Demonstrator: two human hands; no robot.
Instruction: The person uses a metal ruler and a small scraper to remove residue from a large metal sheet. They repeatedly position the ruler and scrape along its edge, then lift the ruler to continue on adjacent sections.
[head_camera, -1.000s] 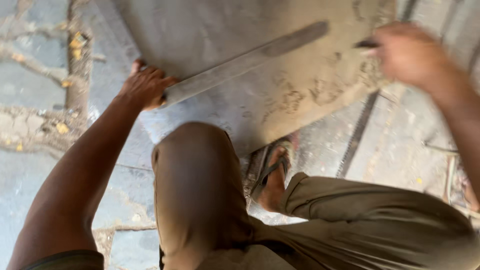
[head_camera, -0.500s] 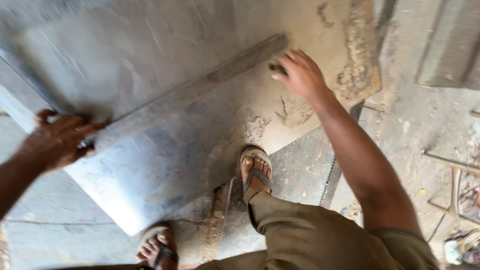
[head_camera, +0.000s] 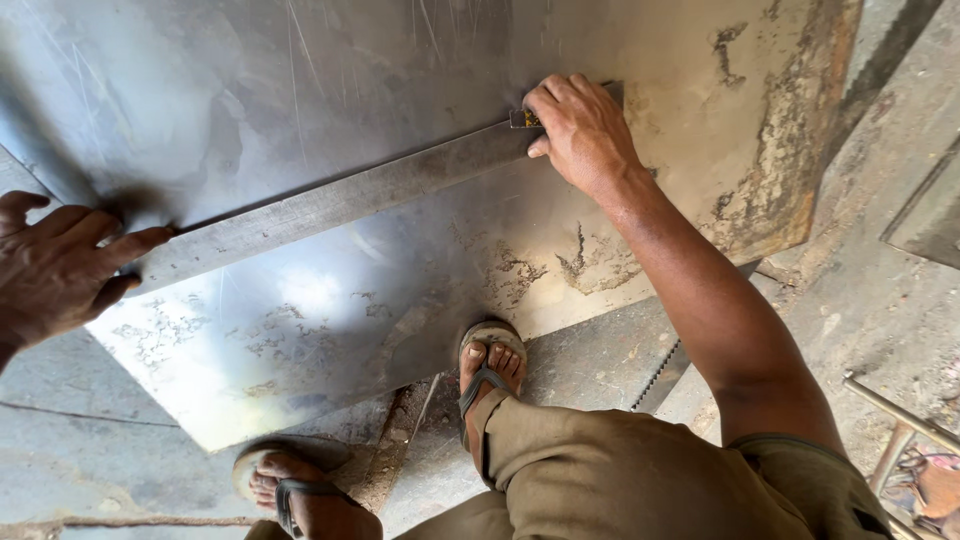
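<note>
At the far end of the straightedge (head_camera: 330, 205), right hand (head_camera: 580, 130) closing fingers on a small yellowish tool (head_camera: 524, 119), left hand (head_camera: 55, 265) pressing open-fingered on the near end; lying diagonally across the metal sheet (head_camera: 400, 290) on the floor, sandalled feet (head_camera: 490, 365) standing just beside its edge.

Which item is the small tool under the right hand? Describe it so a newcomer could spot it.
Start at the big grey metal sheet on the floor, then follow the long flat straightedge lying diagonally across it to its upper right end. There the right hand covers a small yellow-and-dark tool, only its tip poking out left of the fingers. It is the only yellow thing on the otherwise grey, rust-stained metal.
</note>
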